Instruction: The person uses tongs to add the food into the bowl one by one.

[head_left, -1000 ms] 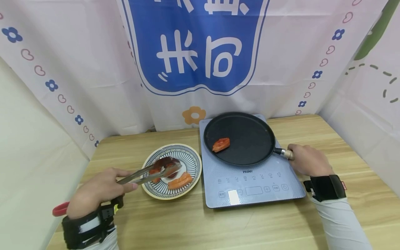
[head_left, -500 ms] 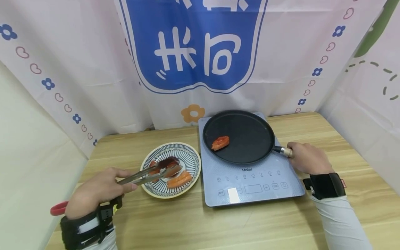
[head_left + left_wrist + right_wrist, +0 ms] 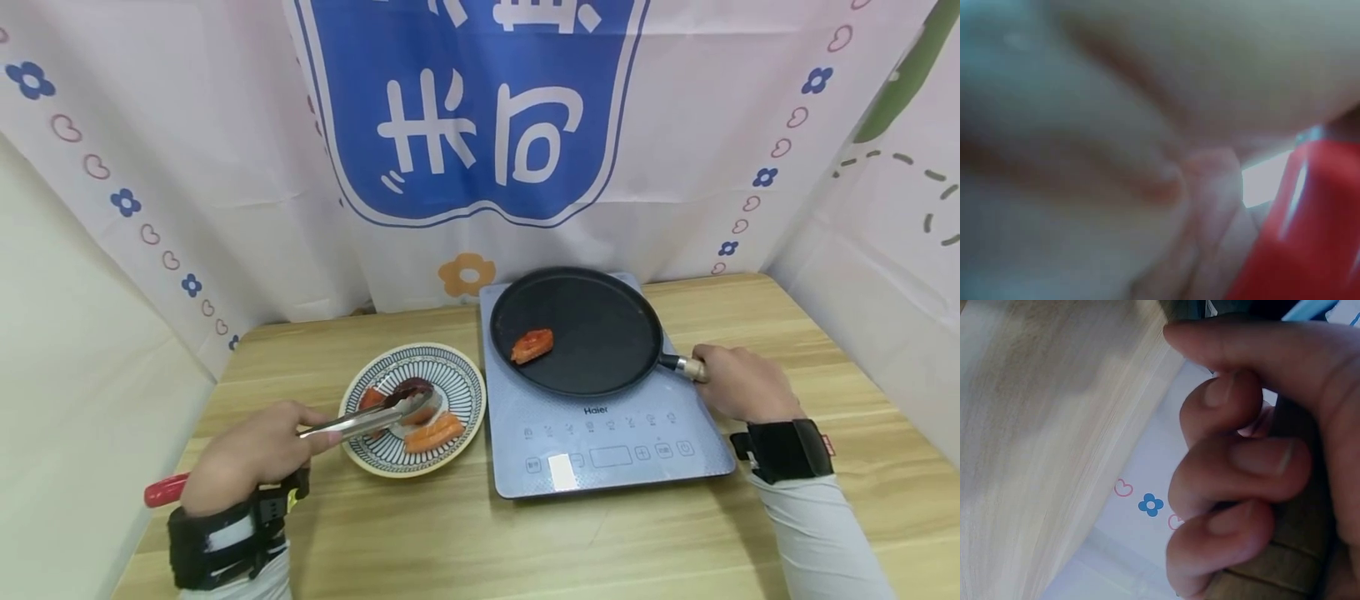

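Note:
My left hand [image 3: 255,450] grips metal tongs [image 3: 360,423], whose red handle end [image 3: 1310,231] fills the right side of the left wrist view. The tongs' tips reach over a patterned plate [image 3: 467,383] and close around an orange-red piece of meat [image 3: 427,412]. An orange strip of meat [image 3: 435,432] lies in front of it, and a redder piece [image 3: 371,398] is partly hidden behind the tongs. My right hand [image 3: 742,383] curls around the wooden handle [image 3: 1291,550] of a flat black frying pan [image 3: 600,333]. One reddish piece of meat [image 3: 532,346] lies at the pan's left.
Beneath the pan is a pale blue induction cooktop [image 3: 615,467] with touch controls along its front. The plate sits close to its left edge on a wooden table [image 3: 525,550]. A printed cloth [image 3: 405,250] hangs directly behind the table, with pale walls at both sides.
The tongs' arms have squeezed together at the piece on the plate, and my left hand has shifted slightly right. My right hand stays on the pan handle.

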Motion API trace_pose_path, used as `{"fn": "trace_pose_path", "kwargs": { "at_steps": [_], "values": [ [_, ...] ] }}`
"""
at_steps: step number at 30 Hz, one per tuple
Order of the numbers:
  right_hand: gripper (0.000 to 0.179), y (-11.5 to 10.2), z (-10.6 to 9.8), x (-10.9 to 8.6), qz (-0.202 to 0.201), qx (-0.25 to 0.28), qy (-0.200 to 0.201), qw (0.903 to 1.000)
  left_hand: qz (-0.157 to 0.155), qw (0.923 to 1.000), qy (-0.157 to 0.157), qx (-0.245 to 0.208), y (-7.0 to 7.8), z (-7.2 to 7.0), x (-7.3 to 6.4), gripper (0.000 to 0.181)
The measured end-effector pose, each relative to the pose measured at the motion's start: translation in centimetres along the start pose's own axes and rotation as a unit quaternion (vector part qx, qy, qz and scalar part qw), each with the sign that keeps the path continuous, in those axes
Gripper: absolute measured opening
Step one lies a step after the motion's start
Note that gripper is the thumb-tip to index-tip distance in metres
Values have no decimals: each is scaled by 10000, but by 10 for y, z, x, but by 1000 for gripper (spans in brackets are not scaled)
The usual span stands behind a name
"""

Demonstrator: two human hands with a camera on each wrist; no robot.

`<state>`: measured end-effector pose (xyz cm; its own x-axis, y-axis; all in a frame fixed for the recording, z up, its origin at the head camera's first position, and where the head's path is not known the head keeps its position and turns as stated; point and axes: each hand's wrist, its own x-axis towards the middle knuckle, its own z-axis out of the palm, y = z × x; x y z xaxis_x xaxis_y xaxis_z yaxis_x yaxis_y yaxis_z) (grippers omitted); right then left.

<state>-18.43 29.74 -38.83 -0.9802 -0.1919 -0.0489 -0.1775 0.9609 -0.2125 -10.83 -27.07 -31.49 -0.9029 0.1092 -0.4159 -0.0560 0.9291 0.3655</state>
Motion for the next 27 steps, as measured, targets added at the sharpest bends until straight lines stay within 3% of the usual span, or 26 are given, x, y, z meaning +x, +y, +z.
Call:
{"fn": "trace_pose_path", "kwargs": {
  "at_steps": [11,27],
  "values": [
    [6,0,-1,-2,-39,-1,58,10000,-107,9999,38,-78,-1,1,2,50],
    [5,0,0,-2,-28,0,24,10000,170,9994,84,-275,-9,3,12,49]
  ]
}}
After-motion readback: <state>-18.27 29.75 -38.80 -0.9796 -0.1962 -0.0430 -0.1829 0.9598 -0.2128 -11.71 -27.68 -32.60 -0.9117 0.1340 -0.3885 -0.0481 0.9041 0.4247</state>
